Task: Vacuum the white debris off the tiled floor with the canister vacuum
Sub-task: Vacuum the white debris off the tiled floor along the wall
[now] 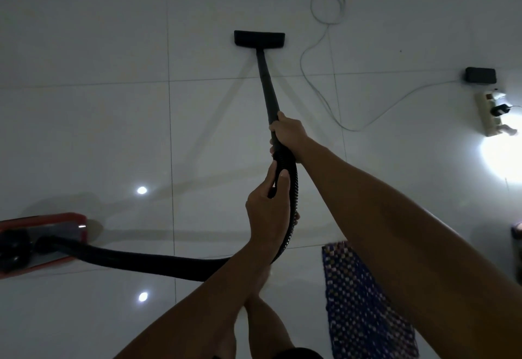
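Note:
A black vacuum wand [265, 82] runs from my hands out to a flat black floor head [259, 39] resting on the pale glossy tiles [99, 121]. My right hand [286, 132] grips the wand's lower end. My left hand [268, 211] holds the ribbed black hose [292, 189] just below it. The hose [147, 262] curves down and left to the red canister vacuum [42, 243] at the left edge. I can make out no white debris in this dim light.
A thin cable [316, 70] loops across the far floor to a white power strip [491, 113] and a small black box [480, 75] at the right. A bright light glares beside them. A blue patterned mat [364, 308] lies at bottom right. My bare legs are below.

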